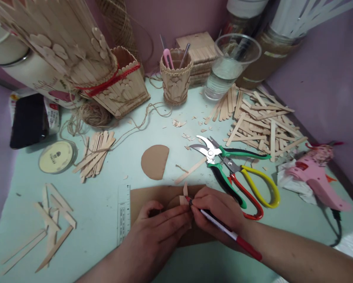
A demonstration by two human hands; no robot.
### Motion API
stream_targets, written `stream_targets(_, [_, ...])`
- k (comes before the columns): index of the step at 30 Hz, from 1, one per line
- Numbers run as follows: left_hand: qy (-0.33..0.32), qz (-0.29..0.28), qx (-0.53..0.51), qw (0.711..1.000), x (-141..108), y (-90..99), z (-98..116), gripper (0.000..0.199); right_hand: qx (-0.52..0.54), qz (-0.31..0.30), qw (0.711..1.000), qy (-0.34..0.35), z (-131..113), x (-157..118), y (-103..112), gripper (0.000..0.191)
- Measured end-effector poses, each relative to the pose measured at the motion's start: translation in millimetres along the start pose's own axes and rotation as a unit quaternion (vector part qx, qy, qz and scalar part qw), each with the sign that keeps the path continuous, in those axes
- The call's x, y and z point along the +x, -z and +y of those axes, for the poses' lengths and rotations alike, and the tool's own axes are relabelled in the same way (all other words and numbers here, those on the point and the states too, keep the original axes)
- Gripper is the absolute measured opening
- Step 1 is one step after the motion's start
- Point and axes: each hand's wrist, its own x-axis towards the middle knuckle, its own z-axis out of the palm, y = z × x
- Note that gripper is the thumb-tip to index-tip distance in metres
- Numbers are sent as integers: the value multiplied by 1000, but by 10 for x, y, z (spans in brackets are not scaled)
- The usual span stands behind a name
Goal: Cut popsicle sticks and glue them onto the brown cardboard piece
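Lying phone (pixel 28 122): black, far to the left of the cardboard sheet (pixel 142 194) and beyond its top edge.
Loose sticks (pixel 51 228): sprawled well to the left of the sheet, several crossing one another.
Stick bundle (pixel 98 153): heaped beyond the sheet's top edge, to its left, with twine (pixel 120 143) running over it.
Ruler (pixel 124 214): clear, set upright along the sheet's left edge.
Cardboard cutout (pixel 155 162): a disc with one straight side, lay just beyond the sheet's top edge.
Left hand (pixel 161 226): lay palm down over the sheet, its fingers stretched out side by side, their tips beside a pale wooden piece (pixel 182 199).
Wooden piece: rested on the sheet, near its top edge.
Right hand (pixel 220 212): was clamped on a red-ended pen (pixel 229 234), the writing end at the wooden piece.
Pruners (pixel 214 157): green-handled, jaws parted, lay beyond the sheet's top right corner.
Cutting tool (pixel 247 188): its red and yellow handles spread to the right of the sheet.
Stick pile (pixel 261 122): spread beyond the sheet, to its right.
Glue gun (pixel 318 177): pink, lay well to the right of the sheet.
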Motion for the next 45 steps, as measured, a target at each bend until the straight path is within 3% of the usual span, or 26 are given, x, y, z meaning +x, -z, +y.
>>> stream_targets(23, [-11, -19, 19, 1000, 0, 10, -17, 38, 6, -1, 1000, -6, 26, -58, 5, 16])
stream_targets(28, [-18, -13, 33, 999, -37, -21, -48, 40, 11, 45, 999, -12, 52, -94, -10, 17])
stream_targets(32, [13, -20, -12, 1000, -36, -24, -36, 41, 16, 66, 997, -20, 40, -72, -10, 15])
stream_targets(37, [16, -17, -39, 999, -17, -30, -14, 42, 32, 24, 999, -34, 55, -66, 10, 11])
stream_targets(45, [-10, 35, 39, 999, -10, -66, -1, 34, 55, 13, 998, -36, 75, -96, -10, 7])
